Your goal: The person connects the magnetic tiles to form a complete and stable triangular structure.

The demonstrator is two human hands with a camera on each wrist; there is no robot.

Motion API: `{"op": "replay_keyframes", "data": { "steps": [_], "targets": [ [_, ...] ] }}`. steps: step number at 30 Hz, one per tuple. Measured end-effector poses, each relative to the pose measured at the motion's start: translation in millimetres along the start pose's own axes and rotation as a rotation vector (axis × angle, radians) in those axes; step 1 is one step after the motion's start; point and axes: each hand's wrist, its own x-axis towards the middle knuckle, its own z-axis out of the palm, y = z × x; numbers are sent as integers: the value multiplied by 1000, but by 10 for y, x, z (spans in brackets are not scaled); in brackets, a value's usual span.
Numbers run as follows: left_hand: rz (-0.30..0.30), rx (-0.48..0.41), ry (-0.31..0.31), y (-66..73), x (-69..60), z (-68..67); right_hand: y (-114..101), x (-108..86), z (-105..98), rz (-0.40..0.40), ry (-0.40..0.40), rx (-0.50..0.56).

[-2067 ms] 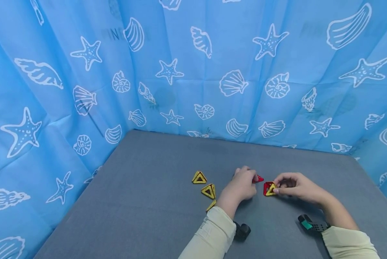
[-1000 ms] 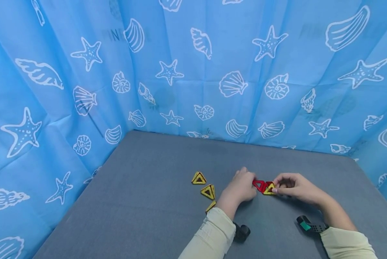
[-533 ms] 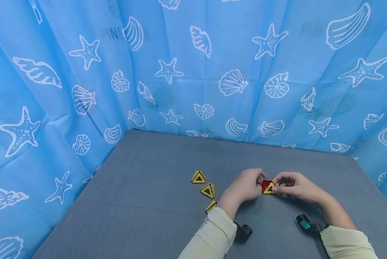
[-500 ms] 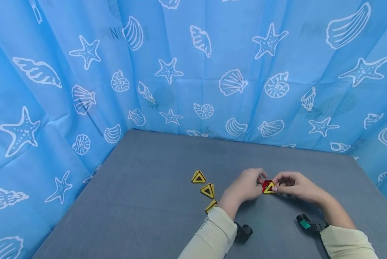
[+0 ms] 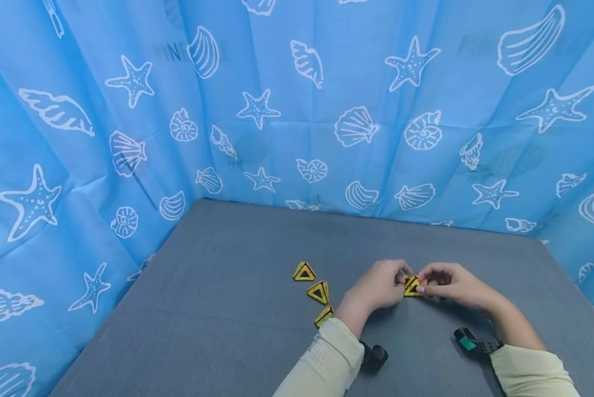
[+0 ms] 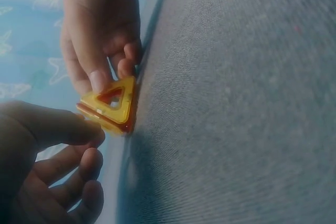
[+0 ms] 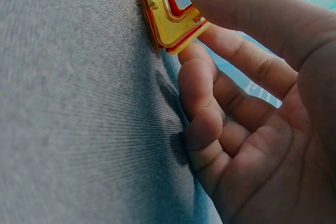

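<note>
Between my two hands stands a small pyramid of triangular magnetic tiles [image 5: 412,293], yellow with red edges and a hole in each face. My left hand [image 5: 378,285] pinches its left side between thumb and fingers. On the other side, my right hand [image 5: 458,285] holds it with the thumb on the yellow front face. In the left wrist view the yellow front tile [image 6: 122,113] leans with red showing behind it. The right wrist view has the yellow tile [image 7: 176,30] at the top, low against the cloth. Fingers hide the pyramid's back.
Three yellow triangular tile pieces lie left of my left hand: a far one [image 5: 304,272], a middle one [image 5: 319,292] and a near one [image 5: 324,316] close to the sleeve. Grey cloth covers the table [image 5: 227,264]; a blue shell-print curtain [image 5: 287,138] hangs behind and left.
My left hand has moved slightly right toward my right hand. The red triangle seen apart earlier was brought against the other tiles, and yellow now shows where red did. My right hand barely moved.
</note>
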Motion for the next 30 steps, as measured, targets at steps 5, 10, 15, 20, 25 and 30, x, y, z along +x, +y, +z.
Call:
{"op": "replay_keyframes", "data": {
  "steps": [5, 10, 15, 20, 25, 30],
  "targets": [
    [4, -6, 2, -24, 2, -31, -26, 12, -10, 11, 9, -7],
    [-7, -23, 2, 5, -17, -42, -63, -1, -36, -1, 58, -43],
    [20, -29, -16, 64, -71, -68, -133, -22, -28, -69, 159, -111],
    [88, 50, 6, 59, -140, -317, -334, 42, 30, -171, 277, -216],
    [108, 115, 14, -32, -282, -564, -536, 96, 167, -213, 383, -363],
    [99, 217, 52, -213, -417, -746, -675, 139, 353, -223, 411, -478]
  ]
}}
